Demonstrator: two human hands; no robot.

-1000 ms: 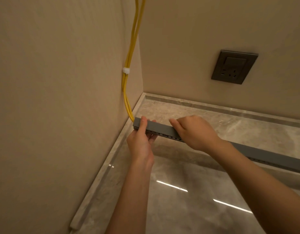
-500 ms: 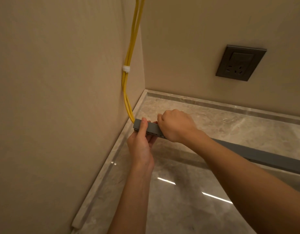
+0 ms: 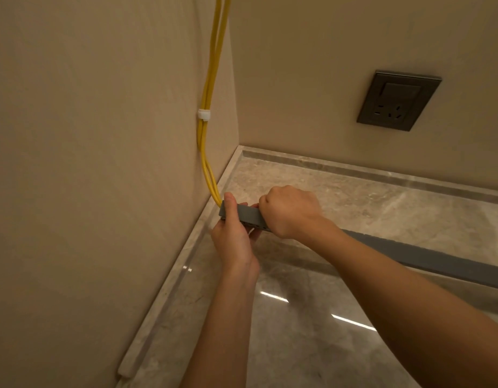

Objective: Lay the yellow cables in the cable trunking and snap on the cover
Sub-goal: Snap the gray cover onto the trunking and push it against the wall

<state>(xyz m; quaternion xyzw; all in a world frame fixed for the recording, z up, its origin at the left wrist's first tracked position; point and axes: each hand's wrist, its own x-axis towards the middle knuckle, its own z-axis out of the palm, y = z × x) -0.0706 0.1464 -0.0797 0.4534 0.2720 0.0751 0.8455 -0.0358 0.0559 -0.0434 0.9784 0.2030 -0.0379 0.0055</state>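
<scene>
Yellow cables (image 3: pixel 207 88) run down the left wall, held by a white clip (image 3: pixel 204 114), and disappear into the left end of the grey cable trunking (image 3: pixel 427 254), whose cover lies on top. The trunking stretches from the wall corner across the floor to the right edge. My left hand (image 3: pixel 234 236) grips the trunking's left end, thumb on top. My right hand (image 3: pixel 291 211) is closed in a fist over the cover right beside it, pressing down. The cables inside the trunking are hidden.
A dark wall socket (image 3: pixel 397 100) sits on the far wall at upper right. Glossy marble floor (image 3: pixel 312 317) with a stone skirting (image 3: pixel 169 287) runs along both walls. The walls meet in a corner just behind the trunking's end.
My right hand has slid left along the cover, from the trunking's mid section to right beside my left hand. My left hand has kept its grip on the end.
</scene>
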